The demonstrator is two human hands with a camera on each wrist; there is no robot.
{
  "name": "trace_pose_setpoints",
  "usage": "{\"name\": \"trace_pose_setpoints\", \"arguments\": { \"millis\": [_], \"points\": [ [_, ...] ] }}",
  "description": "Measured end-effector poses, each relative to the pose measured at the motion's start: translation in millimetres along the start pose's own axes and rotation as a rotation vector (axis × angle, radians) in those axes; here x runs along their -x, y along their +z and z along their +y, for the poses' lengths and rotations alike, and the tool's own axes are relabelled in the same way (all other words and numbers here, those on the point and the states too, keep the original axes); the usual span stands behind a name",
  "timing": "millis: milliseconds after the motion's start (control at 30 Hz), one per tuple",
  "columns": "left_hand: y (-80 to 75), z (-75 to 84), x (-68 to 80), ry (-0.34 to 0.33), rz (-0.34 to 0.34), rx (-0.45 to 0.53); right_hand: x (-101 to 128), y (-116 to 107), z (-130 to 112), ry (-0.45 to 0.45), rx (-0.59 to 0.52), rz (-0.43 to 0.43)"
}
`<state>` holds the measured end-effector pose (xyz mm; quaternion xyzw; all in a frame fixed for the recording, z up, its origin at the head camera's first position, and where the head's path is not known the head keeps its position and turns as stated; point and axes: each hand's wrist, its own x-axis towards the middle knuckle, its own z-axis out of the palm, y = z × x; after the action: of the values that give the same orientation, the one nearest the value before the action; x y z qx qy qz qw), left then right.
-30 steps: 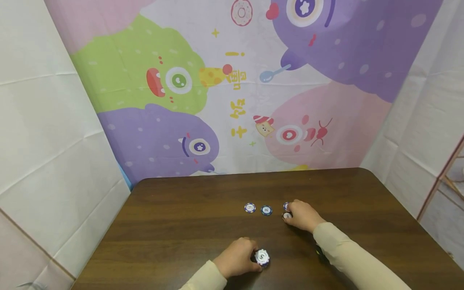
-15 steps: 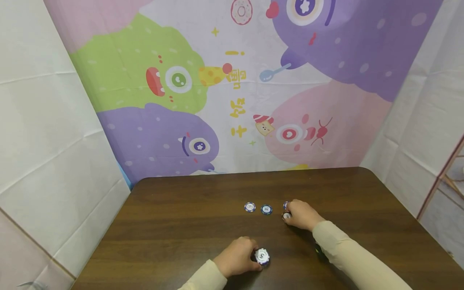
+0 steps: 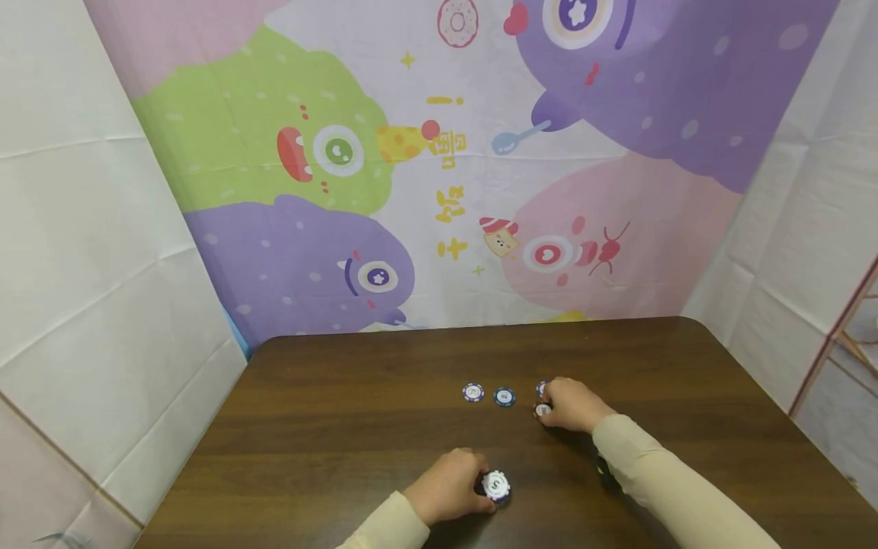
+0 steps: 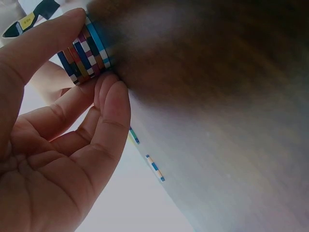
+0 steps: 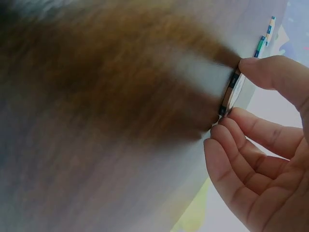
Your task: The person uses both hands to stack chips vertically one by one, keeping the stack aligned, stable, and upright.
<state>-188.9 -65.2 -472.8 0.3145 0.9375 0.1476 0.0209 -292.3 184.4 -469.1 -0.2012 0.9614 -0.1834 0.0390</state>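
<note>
Left hand: the left hand (image 3: 449,494) is gripping a stack of chips (image 3: 495,486) between thumb and fingers, near the desk's (image 3: 329,427) front edge; it is staying put.
Loose chips: two chips (image 3: 488,395) are lying flat mid-desk.
Right hand: the right hand (image 3: 572,404) is pinching a single chip (image 5: 232,92), tipping it slightly since a moment ago, likely lifting it. Another chip (image 3: 540,390) is peeking out beside it.

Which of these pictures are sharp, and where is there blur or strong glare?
Head view: evenly lit and sharp, the table and loose chips clear. Left wrist view: the chip stack and left hand sharp, tabletop blurred with pale glare. Right wrist view: the single chip and right hand readable, wood smeared.
</note>
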Motion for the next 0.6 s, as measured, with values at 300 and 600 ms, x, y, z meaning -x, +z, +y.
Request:
{"name": "trace_pose_setpoints", "arguments": {
  "millis": [300,600],
  "points": [
    [0.5,-0.2,-0.4,0.010,0.002,-0.003,-0.6,0.3,2.6,0.040,-0.030,-0.011],
    [-0.7,-0.9,-0.3,0.003,-0.007,0.011,7.3,-8.2,-13.0,-0.037,-0.011,0.041]
  ]
}}
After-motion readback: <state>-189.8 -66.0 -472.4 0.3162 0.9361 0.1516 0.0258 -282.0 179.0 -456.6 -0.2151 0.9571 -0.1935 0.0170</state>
